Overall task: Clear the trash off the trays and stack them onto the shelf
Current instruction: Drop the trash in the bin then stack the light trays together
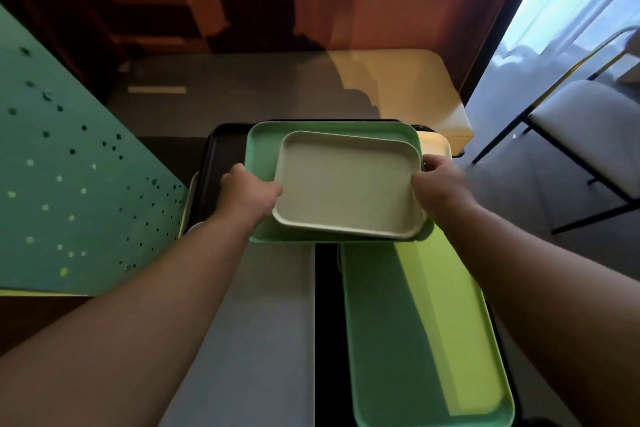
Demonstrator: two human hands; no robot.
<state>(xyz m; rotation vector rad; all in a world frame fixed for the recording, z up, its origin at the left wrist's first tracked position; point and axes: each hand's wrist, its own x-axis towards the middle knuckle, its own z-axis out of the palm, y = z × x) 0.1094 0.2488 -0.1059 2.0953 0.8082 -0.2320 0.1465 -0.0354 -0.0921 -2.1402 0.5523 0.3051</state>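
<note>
Most of the black tray [214, 163] at the bottom of the pile is hidden under the green tray [263, 149], and a yellowish tray [437, 142] shows only a far right corner behind them. A pale rim [188, 204] sticks out at the left edge, too little of it visible to name. The beige tray [346, 184] lies inside the green one, turned slightly askew, its near edge overhanging. Both hands' fingers are out of sight below the trays. The left hand [247, 196] grips the left edges of the beige and green trays, thumb on top. The right hand [440, 185] grasps their right edges, probably both, though shadow blurs it. Nearer, a second green tray [426, 340] lies lengthwise and runs off the bottom edge. A grey counter [249, 340] strip lies left of it. A chair [588, 121] stands far right, a perforated teal panel [69, 166] on the left
</note>
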